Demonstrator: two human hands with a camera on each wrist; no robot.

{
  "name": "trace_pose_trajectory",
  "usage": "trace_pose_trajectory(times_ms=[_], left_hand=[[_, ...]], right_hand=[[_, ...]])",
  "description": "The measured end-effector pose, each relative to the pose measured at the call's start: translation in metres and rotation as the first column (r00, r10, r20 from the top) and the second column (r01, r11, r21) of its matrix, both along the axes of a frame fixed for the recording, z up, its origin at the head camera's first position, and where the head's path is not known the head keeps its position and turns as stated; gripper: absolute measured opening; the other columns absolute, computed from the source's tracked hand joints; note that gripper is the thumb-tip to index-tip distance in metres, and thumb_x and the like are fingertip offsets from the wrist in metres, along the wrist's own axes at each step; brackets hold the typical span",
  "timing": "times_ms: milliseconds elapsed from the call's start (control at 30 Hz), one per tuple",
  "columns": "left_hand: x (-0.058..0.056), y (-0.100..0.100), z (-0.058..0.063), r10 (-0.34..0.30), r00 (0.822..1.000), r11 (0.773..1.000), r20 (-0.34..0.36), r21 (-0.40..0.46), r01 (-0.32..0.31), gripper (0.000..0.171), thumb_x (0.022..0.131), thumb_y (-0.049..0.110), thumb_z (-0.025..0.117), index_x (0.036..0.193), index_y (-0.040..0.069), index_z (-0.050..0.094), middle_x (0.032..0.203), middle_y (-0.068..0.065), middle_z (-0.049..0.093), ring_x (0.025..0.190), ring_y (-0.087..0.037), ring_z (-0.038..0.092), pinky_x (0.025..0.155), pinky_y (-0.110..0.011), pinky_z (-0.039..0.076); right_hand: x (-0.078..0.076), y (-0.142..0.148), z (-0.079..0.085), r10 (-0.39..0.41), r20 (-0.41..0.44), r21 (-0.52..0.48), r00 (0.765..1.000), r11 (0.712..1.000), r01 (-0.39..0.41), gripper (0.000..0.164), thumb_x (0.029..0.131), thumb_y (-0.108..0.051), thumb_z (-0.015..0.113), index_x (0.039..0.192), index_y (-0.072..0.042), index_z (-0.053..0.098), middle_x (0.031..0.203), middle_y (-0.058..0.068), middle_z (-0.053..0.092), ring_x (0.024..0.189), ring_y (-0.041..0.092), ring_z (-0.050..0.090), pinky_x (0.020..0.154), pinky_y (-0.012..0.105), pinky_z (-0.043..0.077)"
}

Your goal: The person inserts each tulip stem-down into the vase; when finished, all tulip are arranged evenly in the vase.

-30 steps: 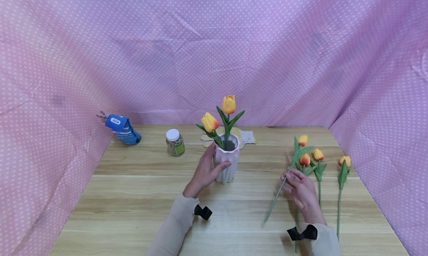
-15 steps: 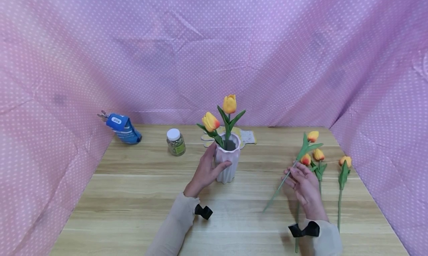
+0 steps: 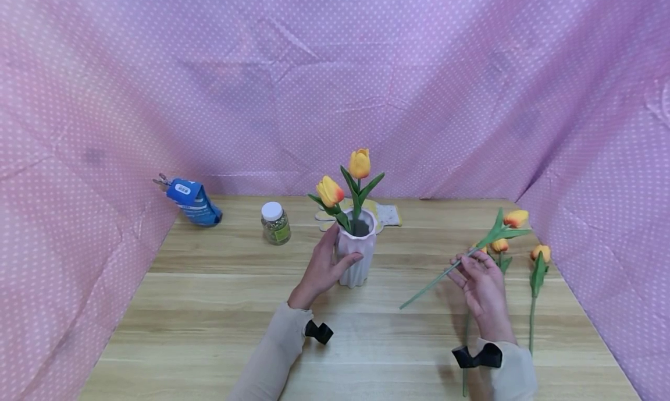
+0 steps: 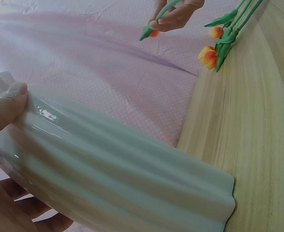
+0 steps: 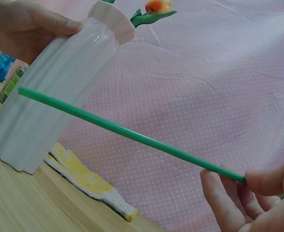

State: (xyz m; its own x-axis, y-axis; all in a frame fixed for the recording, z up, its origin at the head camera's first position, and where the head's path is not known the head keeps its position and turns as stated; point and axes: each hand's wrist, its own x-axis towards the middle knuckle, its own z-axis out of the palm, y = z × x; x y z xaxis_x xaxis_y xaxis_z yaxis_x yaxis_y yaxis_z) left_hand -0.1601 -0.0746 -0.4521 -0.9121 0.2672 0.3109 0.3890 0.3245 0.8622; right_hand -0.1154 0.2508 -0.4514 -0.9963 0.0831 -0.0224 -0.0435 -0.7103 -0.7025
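A white fluted vase (image 3: pixel 357 258) stands upright on the table with two yellow-orange tulips (image 3: pixel 359 163) in it. My left hand (image 3: pixel 325 267) grips the vase from its left side, thumb across the front and fingers behind, as the left wrist view also shows. My right hand (image 3: pixel 483 290) pinches a tulip (image 3: pixel 437 280) by its green stem between thumb and fingers. Its bloom points up and right, and the stem's bare end slants down toward the vase. In the right wrist view that stem (image 5: pixel 132 134) crosses in front of the vase (image 5: pixel 59 92), apparently apart from it.
Several tulips lie at the right of the wooden table (image 3: pixel 225 343), one tulip (image 3: pixel 537 273) farthest right and others partly behind my right hand. A yellow-and-white glove (image 3: pixel 388 215) lies behind the vase. To the left are a white-lidded jar (image 3: pixel 275 223) and a blue pouch (image 3: pixel 192 202).
My right hand has risen slightly and shifted right, turning the tulip so its bloom swings right and its stem end lifts and moves left. My left hand stays on the vase.
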Motion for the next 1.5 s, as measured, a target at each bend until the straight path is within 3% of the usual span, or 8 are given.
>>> trace_pose_trajectory(times_ms=[333, 567, 933, 1200, 1500], left_hand=[[0.002, 0.0, 0.002, 0.008, 1.0, 1.0, 0.018, -0.019, -0.008, 0.083, 0.093, 0.038, 0.071, 0.159, 0.013, 0.025, 0.159, -0.014, 0.04, 0.148, -0.036, 0.038, 0.12, -0.062, 0.032], [0.001, 0.001, 0.002, 0.013, 0.999, 1.0, 0.033, -0.019, -0.012, 0.083, 0.093, 0.033, 0.072, 0.159, 0.014, 0.025, 0.159, -0.013, 0.04, 0.149, -0.035, 0.037, 0.12, -0.061, 0.031], [0.001, 0.001, 0.001, 0.015, 0.999, 1.0, 0.03, -0.019, -0.015, 0.082, 0.093, 0.032, 0.072, 0.158, 0.014, 0.026, 0.158, -0.013, 0.041, 0.148, -0.034, 0.038, 0.12, -0.061, 0.032], [0.001, 0.0, 0.001, 0.012, 0.999, 1.0, 0.038, -0.012, -0.012, 0.083, 0.093, 0.034, 0.071, 0.159, 0.015, 0.025, 0.159, -0.012, 0.04, 0.149, -0.034, 0.037, 0.12, -0.061, 0.032], [0.001, 0.001, 0.002, 0.023, 0.999, 0.999, 0.036, -0.034, -0.021, 0.083, 0.093, 0.036, 0.071, 0.159, 0.015, 0.024, 0.16, -0.012, 0.038, 0.149, -0.035, 0.036, 0.12, -0.061, 0.031]], right_hand=[[-0.003, -0.001, 0.008, -0.094, -0.017, -0.119, 0.995, 0.989, 0.091, 0.013, 0.098, 0.009, 0.05, 0.097, -0.002, 0.056, 0.084, 0.013, 0.072, 0.08, 0.024, 0.073, 0.068, 0.038, 0.065], [-0.004, -0.004, 0.019, -0.156, 0.013, -0.134, 0.988, 0.979, 0.156, 0.011, 0.097, 0.008, 0.052, 0.098, -0.003, 0.055, 0.082, 0.012, 0.071, 0.079, 0.025, 0.073, 0.069, 0.04, 0.065], [-0.012, -0.012, 0.037, -0.221, -0.02, -0.165, 0.975, 0.963, 0.215, 0.011, 0.097, 0.01, 0.051, 0.099, -0.001, 0.052, 0.081, 0.015, 0.069, 0.077, 0.027, 0.072, 0.066, 0.039, 0.065], [-0.021, -0.021, 0.054, -0.294, -0.024, -0.246, 0.955, 0.928, 0.28, 0.013, 0.095, 0.012, 0.054, 0.1, 0.0, 0.051, 0.079, 0.018, 0.068, 0.075, 0.028, 0.071, 0.063, 0.041, 0.064], [-0.029, -0.031, 0.071, -0.364, -0.033, -0.255, 0.931, 0.903, 0.344, 0.017, 0.092, 0.013, 0.058, 0.1, 0.002, 0.049, 0.077, 0.019, 0.066, 0.071, 0.029, 0.07, 0.06, 0.042, 0.063]])
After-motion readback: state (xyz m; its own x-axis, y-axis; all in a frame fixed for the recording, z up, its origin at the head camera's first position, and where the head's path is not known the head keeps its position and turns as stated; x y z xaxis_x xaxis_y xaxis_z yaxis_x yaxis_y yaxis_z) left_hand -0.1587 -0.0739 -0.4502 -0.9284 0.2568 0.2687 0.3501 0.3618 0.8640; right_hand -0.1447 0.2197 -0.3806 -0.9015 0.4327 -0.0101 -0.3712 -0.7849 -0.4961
